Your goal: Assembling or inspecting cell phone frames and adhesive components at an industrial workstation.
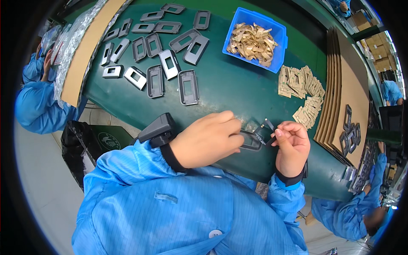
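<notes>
My right hand (292, 146) pinches a small, angular black part (268, 132) with light spots along its edge, between thumb and fingers. To its left my left hand (210, 138) is closed, fingers curled; its fingertips are hidden, so I cannot tell what they hold. A dark rectangular frame (250, 142) lies between the two hands on the green table (225, 95). Beyond my left hand, several grey and black plastic frames (188, 87) with rectangular openings are spread over the table. A wristband with a black box (157, 128) sits on my left wrist.
A blue bin (280, 32) of tan strips stands at the back. Flat tan pieces (308, 110) lie nearer, beside upright cardboard sheets (346, 80) with small dark frames (350, 131). Cardboard (87, 46) borders the left edge. People in blue (40, 104) sit on both sides.
</notes>
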`<state>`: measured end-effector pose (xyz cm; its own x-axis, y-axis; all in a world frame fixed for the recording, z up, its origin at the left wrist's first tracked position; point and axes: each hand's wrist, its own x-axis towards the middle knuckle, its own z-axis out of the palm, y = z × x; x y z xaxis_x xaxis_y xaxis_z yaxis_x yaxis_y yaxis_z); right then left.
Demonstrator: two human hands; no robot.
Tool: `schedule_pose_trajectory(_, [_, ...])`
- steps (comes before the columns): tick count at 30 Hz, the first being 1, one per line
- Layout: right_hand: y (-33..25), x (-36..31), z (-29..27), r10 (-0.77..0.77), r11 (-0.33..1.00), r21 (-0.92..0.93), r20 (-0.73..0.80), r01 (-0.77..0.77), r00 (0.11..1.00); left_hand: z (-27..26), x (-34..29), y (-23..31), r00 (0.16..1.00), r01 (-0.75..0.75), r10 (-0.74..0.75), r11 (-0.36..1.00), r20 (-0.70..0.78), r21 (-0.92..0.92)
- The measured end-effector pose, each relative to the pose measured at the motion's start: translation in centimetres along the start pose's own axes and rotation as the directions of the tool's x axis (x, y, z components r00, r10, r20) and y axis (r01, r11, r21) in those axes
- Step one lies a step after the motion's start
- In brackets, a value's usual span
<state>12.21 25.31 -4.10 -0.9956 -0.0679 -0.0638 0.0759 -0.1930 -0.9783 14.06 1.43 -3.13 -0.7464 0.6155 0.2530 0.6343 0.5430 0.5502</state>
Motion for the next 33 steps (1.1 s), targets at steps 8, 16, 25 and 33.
schedule_pose_trajectory(8, [0.0,0.3,1.0,0.154,0.982,-0.136,0.183,-0.130,0.971,-0.8,-1.9,-0.6,0.981,0.143,-0.153,0.986,-0.122,-0.087])
schedule_pose_trajectory(16, [-1.0,1.9,2.2,0.174,0.923,-0.382,0.286,-0.055,0.942,-0.3,-1.9,-1.3,0.981,0.104,-0.127,0.982,-0.146,-0.158])
schedule_pose_trajectory(25, [-0.4,2.0,3.1,0.028,0.840,-0.516,0.352,0.169,0.936,-0.2,-1.8,-1.4,0.980,0.127,-0.149,0.978,-0.132,-0.163])
schedule_pose_trajectory(33, [-0.6,1.8,3.0,-0.026,0.801,-0.538,0.407,0.263,0.913,-0.3,-1.9,-1.4,0.986,0.090,-0.102,0.991,-0.129,-0.096])
